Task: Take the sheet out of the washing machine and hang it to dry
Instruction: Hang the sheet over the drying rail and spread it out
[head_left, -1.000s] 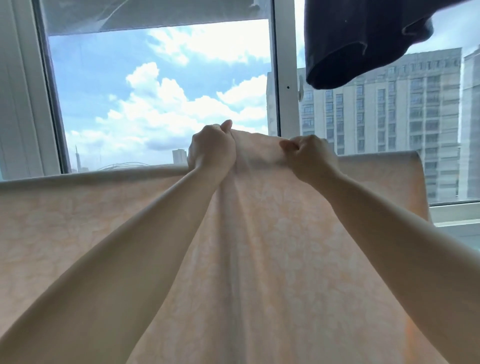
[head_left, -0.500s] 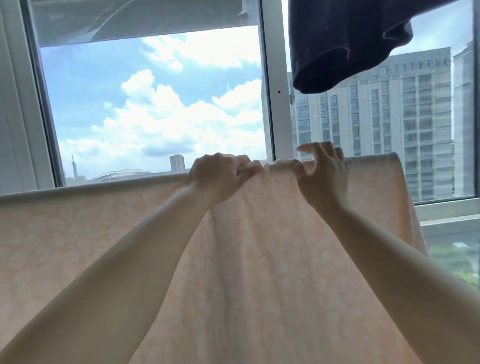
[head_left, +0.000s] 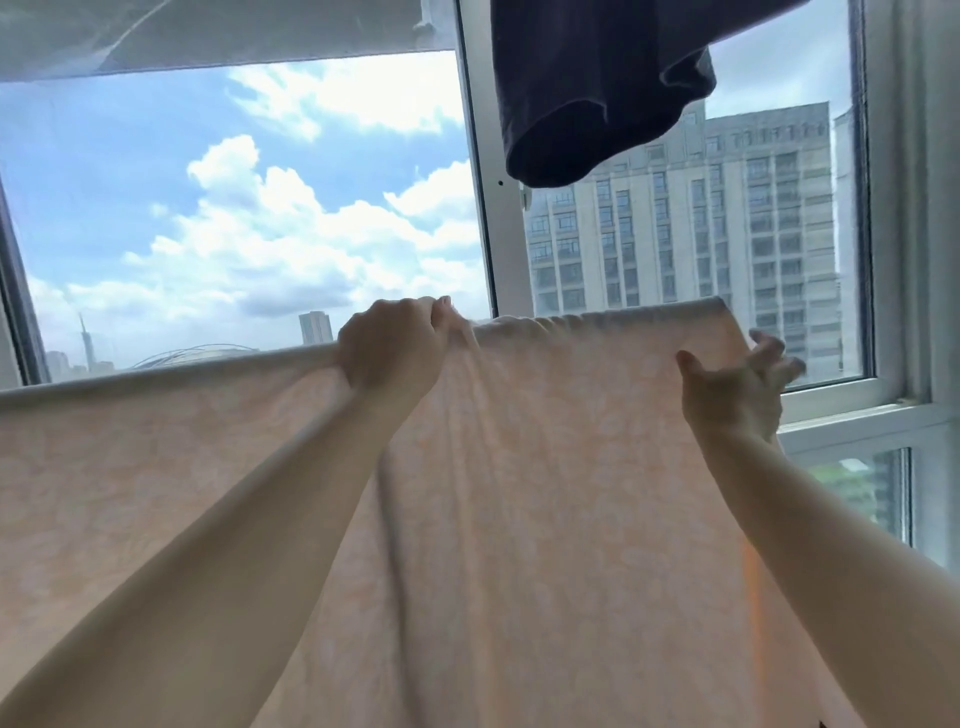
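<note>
Sheet (head_left: 545, 519), thin, soft & prob. damp-heavy, hangs across the near window w/ top edge bunched in left hand (head_left: 389, 353)'s closed grip, right hand (head_left: 737, 389) spread loose at right edge—best held along top hem.

Open air above sheet (head_left: 545, 493) top edge — I note dark garment (head_left: 597, 88) overhead, window frame (head_left: 483, 208) behind.
</note>
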